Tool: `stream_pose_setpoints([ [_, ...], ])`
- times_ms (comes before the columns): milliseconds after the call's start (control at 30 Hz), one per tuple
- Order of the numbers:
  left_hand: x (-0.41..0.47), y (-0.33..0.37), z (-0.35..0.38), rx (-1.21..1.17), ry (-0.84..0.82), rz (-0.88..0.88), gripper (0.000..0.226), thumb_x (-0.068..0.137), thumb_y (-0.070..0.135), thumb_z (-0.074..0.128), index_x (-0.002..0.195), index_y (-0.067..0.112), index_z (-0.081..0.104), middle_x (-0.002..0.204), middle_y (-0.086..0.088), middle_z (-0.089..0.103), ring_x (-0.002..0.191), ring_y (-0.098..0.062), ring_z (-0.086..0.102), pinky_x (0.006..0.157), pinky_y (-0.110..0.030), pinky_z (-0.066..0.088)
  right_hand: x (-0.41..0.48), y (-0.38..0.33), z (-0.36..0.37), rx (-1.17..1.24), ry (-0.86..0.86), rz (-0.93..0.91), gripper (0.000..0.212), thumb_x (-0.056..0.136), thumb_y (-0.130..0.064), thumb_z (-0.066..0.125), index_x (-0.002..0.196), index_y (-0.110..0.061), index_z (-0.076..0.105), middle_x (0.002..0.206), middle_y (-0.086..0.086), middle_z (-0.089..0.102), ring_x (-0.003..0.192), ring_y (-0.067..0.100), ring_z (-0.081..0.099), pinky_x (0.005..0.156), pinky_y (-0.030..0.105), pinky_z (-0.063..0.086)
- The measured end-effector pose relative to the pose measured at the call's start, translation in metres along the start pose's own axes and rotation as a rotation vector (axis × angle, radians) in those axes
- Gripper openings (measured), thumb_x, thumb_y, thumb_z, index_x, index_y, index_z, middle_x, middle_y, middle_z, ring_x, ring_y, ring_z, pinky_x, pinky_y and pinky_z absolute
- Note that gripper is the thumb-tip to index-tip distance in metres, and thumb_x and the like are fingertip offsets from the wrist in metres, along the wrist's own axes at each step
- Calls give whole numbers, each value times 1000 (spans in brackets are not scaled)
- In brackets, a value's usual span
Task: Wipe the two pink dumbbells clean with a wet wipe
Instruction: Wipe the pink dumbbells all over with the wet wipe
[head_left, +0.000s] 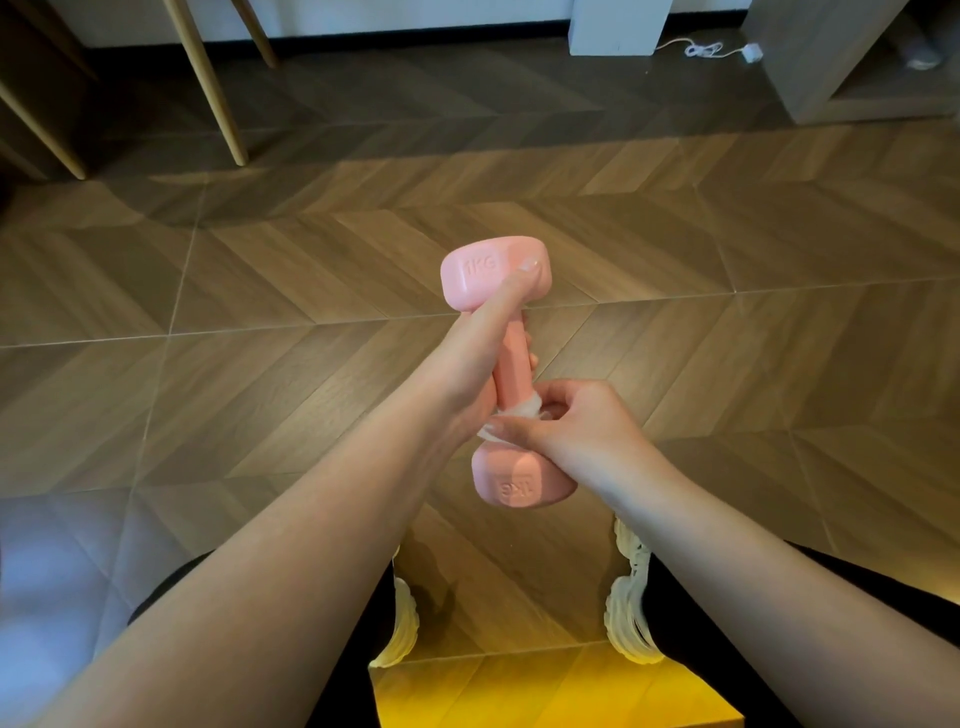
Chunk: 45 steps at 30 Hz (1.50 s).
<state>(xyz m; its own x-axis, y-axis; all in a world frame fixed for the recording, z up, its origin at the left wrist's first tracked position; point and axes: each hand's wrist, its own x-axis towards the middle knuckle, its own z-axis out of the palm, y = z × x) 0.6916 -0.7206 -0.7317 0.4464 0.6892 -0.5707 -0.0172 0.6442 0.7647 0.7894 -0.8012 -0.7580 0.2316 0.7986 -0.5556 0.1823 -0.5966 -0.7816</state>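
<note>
A view from the head, looking down at a floor (260, 270) of brown wood planks laid in a chevron pattern, lit across the middle and dim toward the far wall. At the upper left stand slanted pale wooden furniture legs (208, 83), cut off by the top edge, so what they carry cannot be told. Along the far wall a white block (618, 26) stands on the floor, and just to its right lies a white cable (701, 50) with a small plug. In the upper right corner is a wooden cabinet (852, 67) with an open recess, cut off by the edge; something pale lies inside it, too dim to name.

One pink dumbbell (513, 364) is held in the air over the floor, nearly upright, both heads stamped "1KG". The left grip (462, 369) is wrapped round the handle, thumb stretched up onto the far head; its fingers are mostly hidden behind the handle. The right grip (582, 426) pinches a white wet wipe (522, 410) against the near end of the handle, just above the near head. Most of the wipe is hidden under the fingers, and the right wrist covers one side of the near head.

Below, two white shoes (631, 613) and black trouser legs show, partly hidden by the bare forearms. A bright yellow patch (519, 691) lies between the legs at the bottom edge; what it is cannot be told. The lower left corner is a pale bluish blur.
</note>
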Motion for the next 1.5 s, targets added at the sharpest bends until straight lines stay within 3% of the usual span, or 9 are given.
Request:
stream_pose_setpoints([
  [267, 1, 8, -7, 279, -19, 52, 60, 70, 69, 59, 105, 20, 59, 96, -1, 56, 86, -16, 52, 81, -34, 36, -2, -4, -4, 154, -42, -19, 9, 78, -31, 83, 78, -26, 76, 74, -9, 76, 64, 3, 70, 61, 22, 47],
  [433, -2, 16, -21, 490, -147, 100, 70, 66, 81, 54, 102, 23, 71, 105, 8, 73, 100, 2, 65, 76, -19, 38, -2, -10, -10, 264, -39, -124, 10, 81, -29, 79, 74, -36, 79, 77, -8, 77, 71, 1, 71, 62, 17, 52],
  [600, -9, 11, -33, 465, -165, -14, 80, 62, 88, 49, 113, 31, 71, 119, 6, 72, 113, -10, 65, 98, -38, 38, -1, -14, -19, 464, -65, -142, 4, 82, -17, 76, 85, -18, 79, 87, 1, 78, 79, 7, 74, 62, 14, 53],
  [733, -16, -6, -37, 301, -123, -213, 80, 68, 84, 59, 118, 22, 63, 121, -8, 66, 104, -18, 64, 92, -40, 46, 3, -20, -29, 608, -22, -108, 10, 78, -24, 74, 80, -15, 80, 88, 2, 78, 73, 7, 71, 62, 17, 53],
  [867, -22, -14, -34, -37, -210, -282, 81, 74, 70, 64, 134, 15, 58, 129, -18, 64, 119, -39, 62, 84, -55, 56, 10, -29, -38, 812, -2, -118, 15, 85, -22, 69, 95, -11, 71, 95, 2, 78, 79, 7, 72, 72, 21, 54],
  [1000, -21, -12, -20, -156, -242, -223, 57, 75, 49, 68, 123, 19, 64, 109, -17, 68, 97, -36, 69, 71, -43, 61, 14, -33, -32, 887, 24, -117, 12, 97, -16, 61, 104, -12, 69, 101, 3, 77, 91, 6, 72, 94, 28, 50],
  [1267, -19, -13, -23, -21, -171, -129, 63, 76, 42, 63, 133, 18, 55, 107, -17, 55, 87, -31, 61, 76, -41, 58, 28, -43, -51, 1055, 139, -78, 19, 97, -28, 61, 113, -18, 65, 97, -2, 78, 87, 7, 73, 76, 29, 55],
  [1400, -17, -14, -22, -27, -133, -122, 54, 75, 40, 64, 124, 18, 61, 102, -13, 56, 81, -27, 61, 76, -43, 58, 30, -40, -50, 946, 72, 13, 25, 98, -42, 57, 102, -20, 67, 105, 0, 77, 94, 15, 70, 92, 36, 52],
  [1500, -15, -14, -22, -29, -87, -135, 62, 73, 41, 65, 128, 14, 59, 98, -13, 56, 76, -24, 61, 75, -44, 60, 29, -40, -52, 926, 34, 54, 32, 101, -43, 52, 115, -16, 62, 111, 8, 75, 95, 22, 71, 95, 41, 54],
])
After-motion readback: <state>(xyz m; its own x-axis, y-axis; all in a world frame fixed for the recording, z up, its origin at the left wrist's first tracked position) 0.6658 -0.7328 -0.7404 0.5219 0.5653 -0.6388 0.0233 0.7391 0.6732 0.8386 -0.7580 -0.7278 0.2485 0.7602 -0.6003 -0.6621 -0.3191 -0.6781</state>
